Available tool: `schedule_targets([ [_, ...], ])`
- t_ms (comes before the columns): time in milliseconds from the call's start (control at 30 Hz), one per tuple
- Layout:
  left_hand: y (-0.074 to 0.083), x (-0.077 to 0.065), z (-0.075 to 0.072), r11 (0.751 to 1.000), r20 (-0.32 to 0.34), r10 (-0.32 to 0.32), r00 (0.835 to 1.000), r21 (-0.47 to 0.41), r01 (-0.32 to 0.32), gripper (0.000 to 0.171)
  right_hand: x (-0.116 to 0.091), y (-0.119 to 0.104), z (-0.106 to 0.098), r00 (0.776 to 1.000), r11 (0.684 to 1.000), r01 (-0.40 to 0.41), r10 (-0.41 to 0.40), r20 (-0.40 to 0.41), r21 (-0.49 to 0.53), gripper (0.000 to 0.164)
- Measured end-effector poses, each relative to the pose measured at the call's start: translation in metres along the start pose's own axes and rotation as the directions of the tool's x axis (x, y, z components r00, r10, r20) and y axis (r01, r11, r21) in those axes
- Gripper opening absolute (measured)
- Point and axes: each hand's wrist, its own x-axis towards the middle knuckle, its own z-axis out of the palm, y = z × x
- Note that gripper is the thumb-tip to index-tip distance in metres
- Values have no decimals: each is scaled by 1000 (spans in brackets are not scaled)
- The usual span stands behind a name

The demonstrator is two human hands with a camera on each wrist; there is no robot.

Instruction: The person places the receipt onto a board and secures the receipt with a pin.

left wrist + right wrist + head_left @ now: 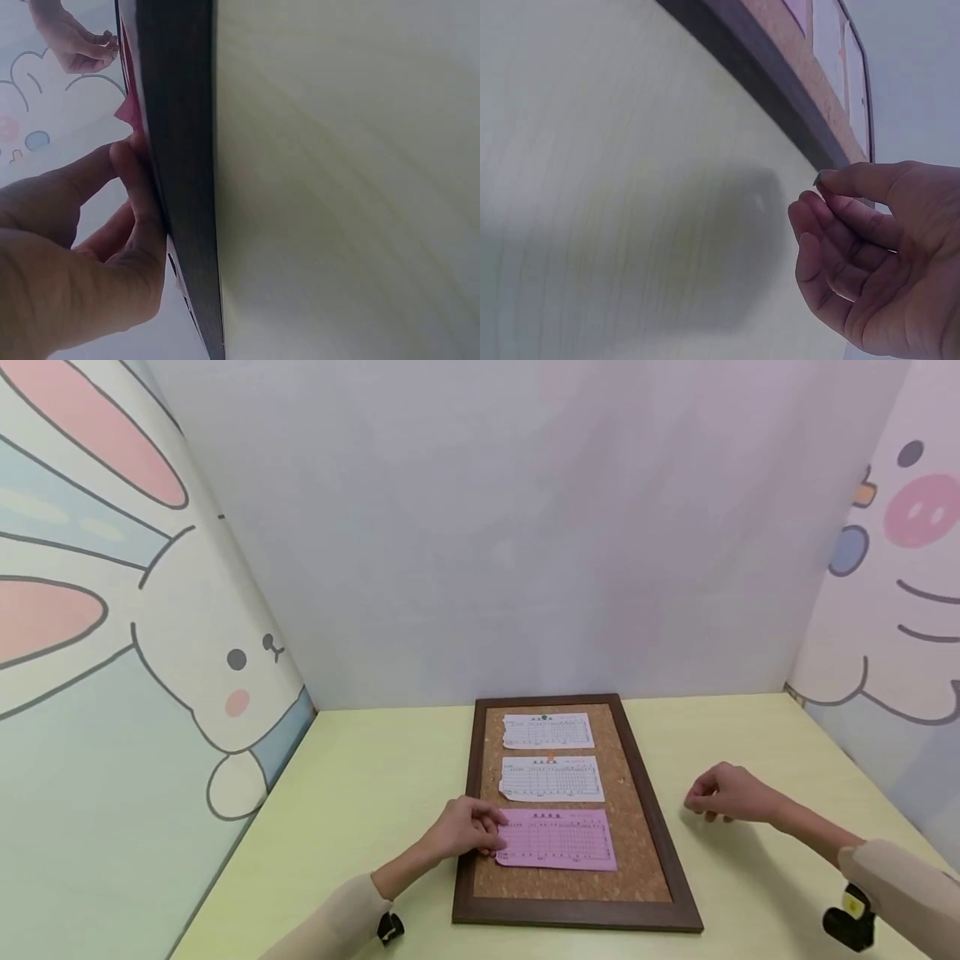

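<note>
A pink printed slip (557, 840) lies on the lower part of a framed corkboard (641, 868). My left hand (468, 828) pinches its left edge, next to the frame's left side; in the left wrist view a pink corner sticks up beyond the fingertips. Off the board's right side, my right hand (731, 792) is raised over the table. Between its thumb and forefinger it pinches a tiny grey-green pin-like piece (817, 180), mostly hidden by the fingertips. Two white printed slips, an upper one (547, 732) and a middle one (552, 779), are higher on the corkboard.
A green pin (544, 717) is at the top of the upper slip, an orange pin (551, 757) at the top of the middle one. The board lies on a pale yellow table (360, 777). A plain wall and two cartoon-printed side panels (187, 635) enclose it.
</note>
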Motion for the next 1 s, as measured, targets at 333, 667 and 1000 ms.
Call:
schedule_targets([
  [333, -1, -1, 2, 1000, -8, -23, 1000, -5, 23, 19, 13, -44, 42, 988, 990, 59, -77, 134, 131, 17],
  [667, -2, -1, 4, 999, -20, -34, 999, -31, 33, 20, 29, -68, 77, 962, 965, 125, -174, 208, 230, 16],
  [1000, 0, 0, 4, 1000, -31, -18, 999, -24, 17, 20, 32, -68, 85, 983, 977, 94, -122, 135, 192, 12],
])
